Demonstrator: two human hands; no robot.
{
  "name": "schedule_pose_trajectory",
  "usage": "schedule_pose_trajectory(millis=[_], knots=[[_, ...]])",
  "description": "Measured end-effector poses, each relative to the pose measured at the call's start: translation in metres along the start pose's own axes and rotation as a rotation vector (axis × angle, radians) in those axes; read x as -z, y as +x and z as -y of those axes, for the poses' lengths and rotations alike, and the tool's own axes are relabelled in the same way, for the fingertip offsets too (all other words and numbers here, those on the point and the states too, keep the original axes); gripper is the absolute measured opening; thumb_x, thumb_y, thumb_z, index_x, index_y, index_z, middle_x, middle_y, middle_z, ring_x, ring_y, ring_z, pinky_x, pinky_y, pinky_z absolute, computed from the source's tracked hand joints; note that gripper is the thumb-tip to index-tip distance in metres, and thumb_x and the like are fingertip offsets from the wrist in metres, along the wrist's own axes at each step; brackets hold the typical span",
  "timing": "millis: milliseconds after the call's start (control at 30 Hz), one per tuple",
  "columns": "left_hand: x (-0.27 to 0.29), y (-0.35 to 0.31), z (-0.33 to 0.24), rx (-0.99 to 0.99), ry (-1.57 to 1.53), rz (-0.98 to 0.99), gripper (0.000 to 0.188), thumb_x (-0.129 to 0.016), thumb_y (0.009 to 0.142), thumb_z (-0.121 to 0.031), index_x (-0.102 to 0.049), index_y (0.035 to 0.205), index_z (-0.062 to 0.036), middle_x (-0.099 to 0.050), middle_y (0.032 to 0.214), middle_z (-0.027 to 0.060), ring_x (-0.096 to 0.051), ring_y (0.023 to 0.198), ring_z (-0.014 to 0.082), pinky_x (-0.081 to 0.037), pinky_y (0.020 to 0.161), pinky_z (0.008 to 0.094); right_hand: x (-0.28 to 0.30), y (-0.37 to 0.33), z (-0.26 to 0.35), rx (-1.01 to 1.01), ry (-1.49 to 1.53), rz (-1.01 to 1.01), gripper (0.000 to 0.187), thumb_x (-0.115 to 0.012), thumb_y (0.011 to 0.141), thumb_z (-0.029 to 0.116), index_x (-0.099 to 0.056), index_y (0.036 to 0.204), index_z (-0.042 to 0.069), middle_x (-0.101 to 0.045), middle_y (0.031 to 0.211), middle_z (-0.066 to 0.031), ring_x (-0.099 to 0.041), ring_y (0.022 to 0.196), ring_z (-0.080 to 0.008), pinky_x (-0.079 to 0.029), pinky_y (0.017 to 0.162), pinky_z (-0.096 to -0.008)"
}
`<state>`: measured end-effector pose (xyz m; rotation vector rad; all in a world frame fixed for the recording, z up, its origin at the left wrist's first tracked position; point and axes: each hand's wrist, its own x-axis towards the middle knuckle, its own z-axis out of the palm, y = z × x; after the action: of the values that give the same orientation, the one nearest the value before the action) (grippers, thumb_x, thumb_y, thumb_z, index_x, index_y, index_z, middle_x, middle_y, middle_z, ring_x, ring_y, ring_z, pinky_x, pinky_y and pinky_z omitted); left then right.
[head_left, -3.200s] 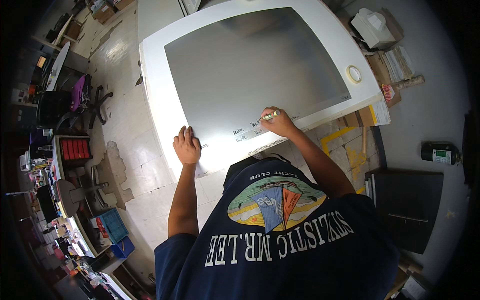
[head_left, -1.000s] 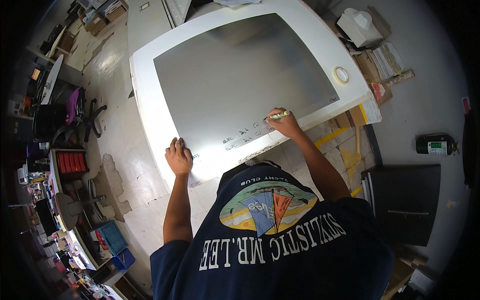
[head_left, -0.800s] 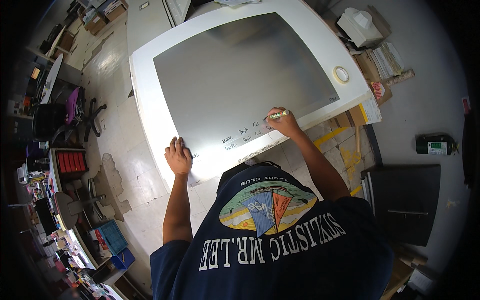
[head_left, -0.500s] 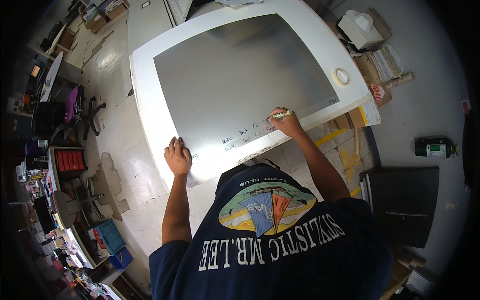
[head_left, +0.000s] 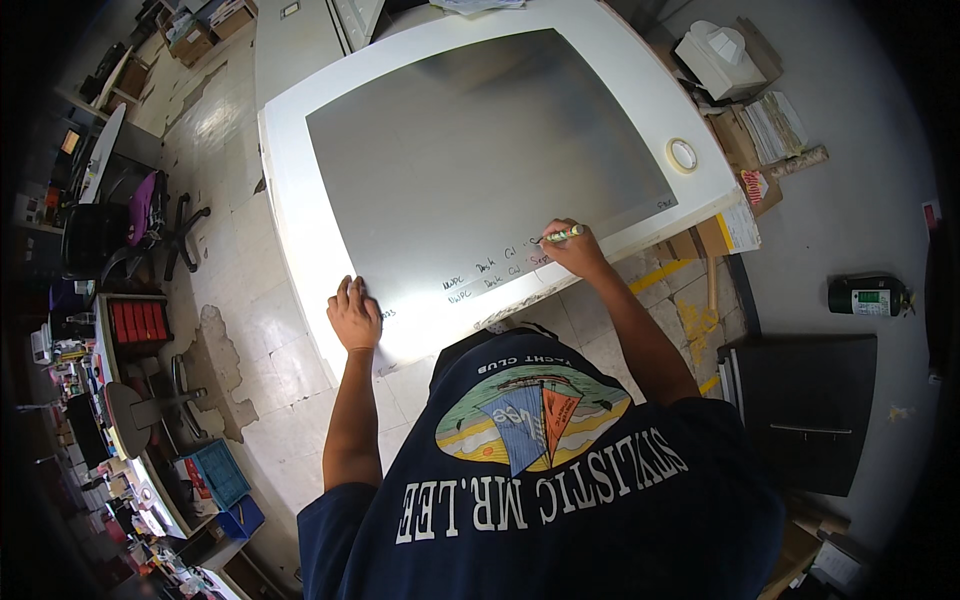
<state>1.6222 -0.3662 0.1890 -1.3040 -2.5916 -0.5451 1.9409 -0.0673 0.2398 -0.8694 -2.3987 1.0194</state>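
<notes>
A large grey, metallic-looking sheet (head_left: pixel 470 140) lies flat on a white-topped table (head_left: pixel 296 185). My right hand (head_left: pixel 578 255) pinches a marker pen (head_left: pixel 565 233) with a pale, green-patterned barrel, its tip down at the sheet's near edge. Two lines of dark handwriting (head_left: pixel 500 263) run leftward from the pen, one on the sheet and one just below on the white surface. My left hand (head_left: pixel 354 314) rests at the near left corner of the sheet, fingers stretched out and holding nothing. More small writing shows beside it, partly covered.
A roll of tape (head_left: pixel 682 155) lies on the table's right border. Beyond that side are a tissue box (head_left: pixel 722 55) and a paper stack (head_left: pixel 775 127). A black cabinet (head_left: pixel 800 410) and a fire extinguisher (head_left: pixel 868 296) stand at right. Office chairs (head_left: pixel 135 235) and a cluttered desk are at left.
The pen has added a little more writing at the end of the upper line, and my right hand has shifted very slightly. My left hand stays in place.
</notes>
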Motion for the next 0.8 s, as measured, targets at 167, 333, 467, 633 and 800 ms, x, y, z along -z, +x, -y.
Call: schedule_pose_trajectory(millis=[167,333,467,633,800], knots=[[0.003,0.000,-0.002,-0.006,-0.016,-0.008,0.041,-0.053,0.083,-0.015,-0.063,0.123,-0.0114,-0.057,0.131,0.0096,-0.054,0.105,0.0296,-0.042,0.094,0.0408,0.004,-0.001,-0.003,-0.041,0.043,0.007,0.015,-0.073,0.082,0.015,-0.064,0.086,0.004,-0.067,0.084,-0.0105,-0.065,0.076,-0.0261,-0.051,0.070,-0.0356],[0.003,0.001,-0.002,0.002,-0.010,-0.008,0.040,-0.053,0.083,-0.015,-0.064,0.122,-0.0109,-0.058,0.131,0.0094,-0.054,0.103,0.0290,-0.042,0.093,0.0402,0.004,0.000,-0.007,-0.002,0.024,-0.031,0.016,-0.073,0.082,0.015,-0.063,0.085,0.003,-0.067,0.082,-0.0102,-0.065,0.075,-0.0247,-0.051,0.069,-0.0353],[0.001,0.000,-0.001,-0.015,-0.009,-0.021,0.041,-0.053,0.083,-0.016,-0.063,0.123,-0.0110,-0.057,0.132,0.0098,-0.054,0.104,0.0291,-0.042,0.094,0.0402,0.005,0.000,-0.010,-0.033,0.034,0.016,0.016,-0.072,0.081,0.015,-0.062,0.085,0.003,-0.066,0.080,-0.0102,-0.065,0.074,-0.0242,-0.050,0.068,-0.0350],[0.002,0.000,0.000,0.012,-0.012,0.009,0.041,-0.053,0.084,-0.016,-0.063,0.123,-0.0108,-0.057,0.133,0.0102,-0.053,0.105,0.0292,-0.041,0.094,0.0406,0.009,-0.001,-0.012,-0.053,0.023,0.027,0.015,-0.071,0.082,0.015,-0.062,0.085,0.003,-0.065,0.077,-0.0098,-0.064,0.072,-0.0238,-0.050,0.067,-0.0342],[0.004,0.001,-0.003,0.002,-0.015,0.008,0.039,-0.052,0.085,-0.015,-0.062,0.123,-0.0107,-0.057,0.132,0.0102,-0.054,0.106,0.0308,-0.041,0.094,0.0414,0.008,-0.002,-0.010,-0.082,0.049,0.012,0.014,-0.071,0.082,0.013,-0.062,0.085,0.003,-0.065,0.075,-0.0097,-0.062,0.070,-0.0213,-0.049,0.067,-0.0334]])
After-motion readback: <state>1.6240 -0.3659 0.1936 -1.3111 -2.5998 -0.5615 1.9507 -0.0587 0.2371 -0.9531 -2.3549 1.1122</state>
